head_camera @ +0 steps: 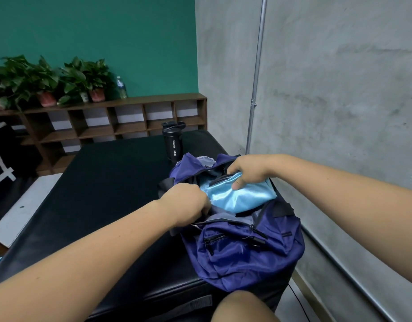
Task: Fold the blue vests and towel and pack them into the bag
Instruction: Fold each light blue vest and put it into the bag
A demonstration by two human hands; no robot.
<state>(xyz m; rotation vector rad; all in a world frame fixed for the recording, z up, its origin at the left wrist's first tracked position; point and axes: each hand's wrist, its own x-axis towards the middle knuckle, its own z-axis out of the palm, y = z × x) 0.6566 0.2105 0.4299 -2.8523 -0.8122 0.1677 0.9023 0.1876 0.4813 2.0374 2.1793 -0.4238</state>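
The left grip [186,205] holds open the bag [246,256] at the 3 o'clock edge of the bench [107,182], the right grip [246,173] clamps the folded blue vest [242,198] half inside its mouth; forced stuffing may undo the fold.

Teal wall [107,31] meets a grey concrete wall [339,89] bearing a vertical metal pipe [258,54]. A wooden cubby shelf [121,126] carries potted plants [45,80] behind the black padded counter [107,182].

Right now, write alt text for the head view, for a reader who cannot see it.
A person's right hand grips a folded light blue vest in the mouth of an open navy bag; the left hand holds the bag's rim. The bag lies on a black padded bench, a black sport bottle behind it.
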